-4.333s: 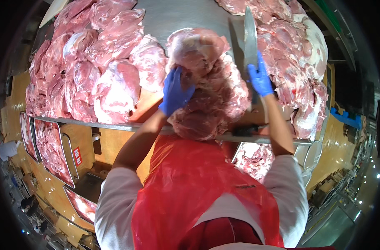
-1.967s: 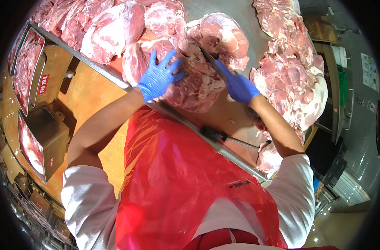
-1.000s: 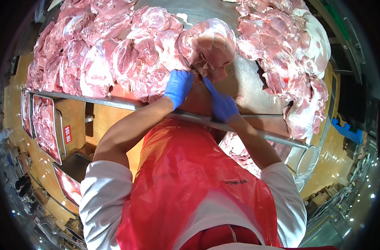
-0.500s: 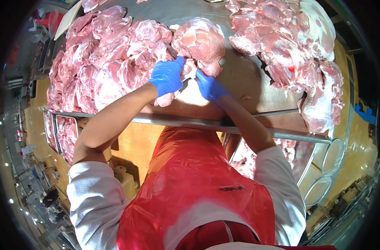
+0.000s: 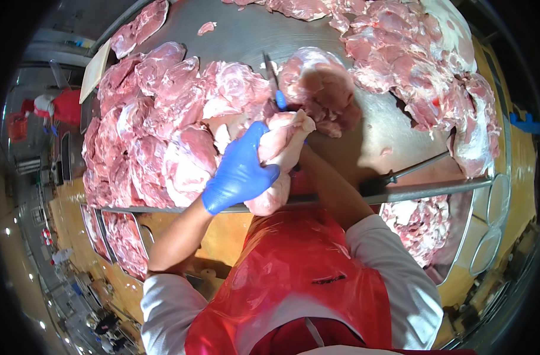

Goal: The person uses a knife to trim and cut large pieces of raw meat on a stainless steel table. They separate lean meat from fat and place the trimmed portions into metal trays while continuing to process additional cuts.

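Note:
My left hand (image 5: 240, 168), in a blue glove, is closed round a pale, fatty piece of raw meat (image 5: 280, 145) and holds it up near the table's front edge. Most of my right hand (image 5: 280, 100) is hidden behind that meat; a blue-gloved fingertip shows above it, against the blade of a knife (image 5: 270, 68) that points away from me. The knife's handle is out of sight. Just right of the blade, a large rounded cut of raw meat (image 5: 317, 83) rests on the metal table (image 5: 222, 35), partly in shadow.
Raw meat cuts (image 5: 134, 130) cover the table's left side, and another heap (image 5: 400, 59) lies at the right. A dark-handled sharpening steel (image 5: 421, 167) lies by the front rail (image 5: 412, 190). Below stand meat-filled bins (image 5: 125, 242). A person in red (image 5: 66, 107) is far left.
My left hand has moved nearer me and lifted the fatty meat. My right hand has gone behind it, and the knife blade now shows. The whole view has shifted.

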Motion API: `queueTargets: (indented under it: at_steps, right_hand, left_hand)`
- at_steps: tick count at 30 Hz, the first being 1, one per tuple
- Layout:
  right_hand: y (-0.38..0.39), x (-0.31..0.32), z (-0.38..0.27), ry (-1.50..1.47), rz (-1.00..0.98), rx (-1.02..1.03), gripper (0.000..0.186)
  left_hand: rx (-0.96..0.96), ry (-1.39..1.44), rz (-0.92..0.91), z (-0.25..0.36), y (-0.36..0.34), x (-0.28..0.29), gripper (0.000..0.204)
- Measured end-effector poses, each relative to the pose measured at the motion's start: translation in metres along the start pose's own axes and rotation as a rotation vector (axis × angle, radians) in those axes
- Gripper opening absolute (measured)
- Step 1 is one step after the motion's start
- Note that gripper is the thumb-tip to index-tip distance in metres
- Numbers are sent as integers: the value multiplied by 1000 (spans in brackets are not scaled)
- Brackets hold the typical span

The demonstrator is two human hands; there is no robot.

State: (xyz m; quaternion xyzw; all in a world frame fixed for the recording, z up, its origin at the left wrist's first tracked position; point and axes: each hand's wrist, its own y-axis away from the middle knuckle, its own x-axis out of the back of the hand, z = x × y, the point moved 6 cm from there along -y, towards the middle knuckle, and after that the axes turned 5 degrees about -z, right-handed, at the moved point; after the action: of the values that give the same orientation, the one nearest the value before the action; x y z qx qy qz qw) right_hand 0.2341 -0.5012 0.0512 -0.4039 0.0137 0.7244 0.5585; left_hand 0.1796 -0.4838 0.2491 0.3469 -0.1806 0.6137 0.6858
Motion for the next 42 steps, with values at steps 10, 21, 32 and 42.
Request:
queueTargets:
  at_steps: [10,21,32,42]
  right_hand:
    - [-86,-67,-64,-3204,-573,117,60]
    - [49,-289,-105,-3181,-1630,10,21]
    - [-49,-257,-209,-3557,-1012,258,30]
    - [-162,-148,-186,-3839,-802,397,22]
  left_hand:
    - [-317,-134,-113,-64,15,3,50]
    - [-459,-243,-301,-17,-106,-175,38]
    - [215,958,83,-57,-231,-54,71]
    - [13,1422,566,-104,-260,-86,59]
